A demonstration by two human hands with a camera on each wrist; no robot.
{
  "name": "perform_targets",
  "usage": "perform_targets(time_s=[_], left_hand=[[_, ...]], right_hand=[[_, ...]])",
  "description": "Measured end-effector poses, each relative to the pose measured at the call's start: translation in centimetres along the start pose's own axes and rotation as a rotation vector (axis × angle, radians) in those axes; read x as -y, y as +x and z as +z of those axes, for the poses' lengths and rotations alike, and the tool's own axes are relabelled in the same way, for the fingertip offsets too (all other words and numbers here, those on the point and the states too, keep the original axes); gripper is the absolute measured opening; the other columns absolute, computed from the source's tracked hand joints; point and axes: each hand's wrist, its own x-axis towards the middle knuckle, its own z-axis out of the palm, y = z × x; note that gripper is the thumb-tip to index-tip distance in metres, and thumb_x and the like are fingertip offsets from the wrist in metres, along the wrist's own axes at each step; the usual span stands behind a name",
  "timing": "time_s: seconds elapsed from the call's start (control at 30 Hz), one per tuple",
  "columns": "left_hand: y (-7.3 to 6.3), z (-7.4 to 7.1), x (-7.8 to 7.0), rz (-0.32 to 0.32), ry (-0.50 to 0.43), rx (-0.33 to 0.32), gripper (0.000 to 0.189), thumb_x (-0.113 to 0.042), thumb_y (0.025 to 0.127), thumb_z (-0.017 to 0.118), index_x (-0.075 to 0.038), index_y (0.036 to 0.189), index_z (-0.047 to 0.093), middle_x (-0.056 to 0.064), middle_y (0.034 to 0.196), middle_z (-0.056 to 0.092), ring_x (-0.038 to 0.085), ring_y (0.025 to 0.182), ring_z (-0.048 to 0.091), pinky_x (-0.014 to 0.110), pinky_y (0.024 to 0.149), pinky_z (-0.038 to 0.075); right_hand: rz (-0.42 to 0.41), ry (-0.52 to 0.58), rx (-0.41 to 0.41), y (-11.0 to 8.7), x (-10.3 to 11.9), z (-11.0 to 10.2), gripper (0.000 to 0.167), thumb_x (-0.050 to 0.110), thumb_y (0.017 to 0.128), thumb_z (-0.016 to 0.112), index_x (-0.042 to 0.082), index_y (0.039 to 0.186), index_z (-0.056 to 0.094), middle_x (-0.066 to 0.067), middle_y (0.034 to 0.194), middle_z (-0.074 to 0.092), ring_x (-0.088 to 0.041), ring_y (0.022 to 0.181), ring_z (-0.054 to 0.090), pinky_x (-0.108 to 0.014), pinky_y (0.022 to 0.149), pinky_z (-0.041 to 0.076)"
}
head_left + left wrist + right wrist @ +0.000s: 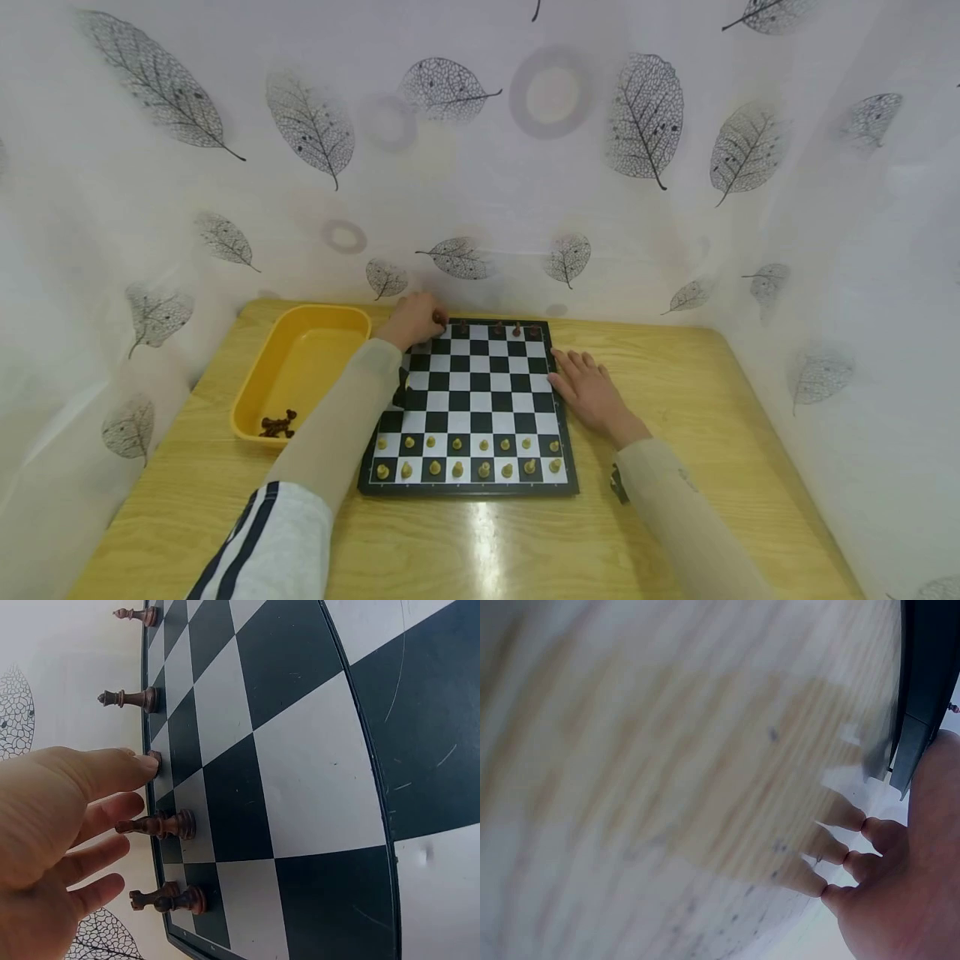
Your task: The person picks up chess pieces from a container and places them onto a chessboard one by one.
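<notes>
One grip, left hand [412, 321], pinches chessman [156, 760]; right hand [591, 392] unclenched; tray [303, 358]: head view only.

A leaf-printed sheet [510, 200] hangs behind a wooden table [667, 379].

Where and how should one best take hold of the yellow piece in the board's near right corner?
Pinch the yellow piece by its slim upper part, probably from above and the right: it stands upright on a wider base, with one neighbour on its left and another just beyond, while its right side faces bare border.
</notes>
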Motion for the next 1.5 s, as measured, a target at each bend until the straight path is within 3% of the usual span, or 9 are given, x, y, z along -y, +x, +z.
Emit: perform_targets(time_s=[0.17,0.4,0.8,1.0,1.1,1.2,1.37,1.5], left_hand=[[0.2,0.0,0.0,-0.003,0.018,-0.001,0.022,-0.021,0.099,0.075,-0.009,0.117,0.079,0.011,0.117,0.077,0.028,0.104,0.069,0.046,0.107,0.053],[0.0,-0.1,-0.2,-0.026,0.009,0.0,0.019,-0.023,0.099,0.074,-0.007,0.109,0.08,0.009,0.105,0.076,0.025,0.091,0.068,0.041,0.095,0.056],[-0.2,-0.3,-0.2,-0.034,0.007,0.027,0.022,-0.022,0.101,0.072,-0.007,0.117,0.079,0.011,0.113,0.076,0.026,0.098,0.067,0.042,0.098,0.056],[-0.2,-0.8,0.1,0.004,-0.027,-0.012,0.035,-0.021,0.101,0.071,-0.005,0.132,0.071,0.015,0.13,0.071,0.031,0.118,0.065,0.047,0.108,0.053],[-0.9,-1.6,0.3,0.042,-0.098,-0.046,0.037,-0.019,0.101,0.069,-0.003,0.135,0.069,0.017,0.135,0.068,0.035,0.126,0.061,0.051,0.112,0.05],[-2.2,-2.5,0.8,0.063,-0.17,-0.097,0.037,-0.02,0.101,0.068,-0.003,0.134,0.069,0.017,0.134,0.069,0.036,0.125,0.062,0.052,0.109,0.052],[-4.7,-4.0,2.5,0.093,-0.211,-0.241,0.033,-0.022,0.1,0.068,-0.002,0.126,0.073,0.018,0.122,0.074,0.034,0.111,0.067,0.048,0.098,0.058],[-6.9,-5.0,4.4,0.09,-0.233,-0.302,0.029,-0.02,0.101,0.069,-0.001,0.121,0.075,0.019,0.116,0.076,0.033,0.103,0.068,0.048,0.094,0.059]], right_hand=[[0.007,0.005,-0.004,-0.1,0.0,-0.1,0.067,0.056,0.113,0.029,0.02,0.169,0.023,-0.022,0.172,0.025,-0.05,0.16,0.018,-0.068,0.128,0.012],[0.005,-0.006,-0.005,0.0,0.1,0.0,0.067,0.056,0.112,0.029,0.02,0.169,0.024,-0.022,0.172,0.027,-0.051,0.159,0.019,-0.069,0.128,0.013],[-0.002,0.001,-0.002,-0.1,0.4,-0.2,0.067,0.056,0.113,0.029,0.019,0.169,0.024,-0.022,0.172,0.027,-0.051,0.159,0.019,-0.069,0.127,0.013],[-0.012,-0.002,-0.005,0.0,0.2,-0.2,0.068,0.056,0.113,0.028,0.019,0.169,0.023,-0.023,0.172,0.027,-0.052,0.159,0.02,-0.07,0.127,0.013],[-0.004,-0.004,0.005,0.0,0.0,0.0,0.069,0.058,0.112,0.026,0.019,0.169,0.022,-0.022,0.172,0.025,-0.051,0.159,0.019,-0.07,0.127,0.013],[0.005,0.002,0.018,0.1,0.0,0.1,0.071,0.06,0.111,0.025,0.021,0.17,0.022,-0.022,0.173,0.024,-0.051,0.16,0.018,-0.069,0.128,0.012],[-0.003,-0.003,0.007,0.0,-0.1,0.2,0.071,0.06,0.111,0.025,0.019,0.17,0.022,-0.023,0.172,0.025,-0.052,0.159,0.018,-0.07,0.127,0.012],[0.003,-0.003,0.008,0.1,-0.1,0.1,0.071,0.06,0.111,0.024,0.02,0.17,0.021,-0.022,0.172,0.025,-0.051,0.159,0.017,-0.069,0.128,0.012]])
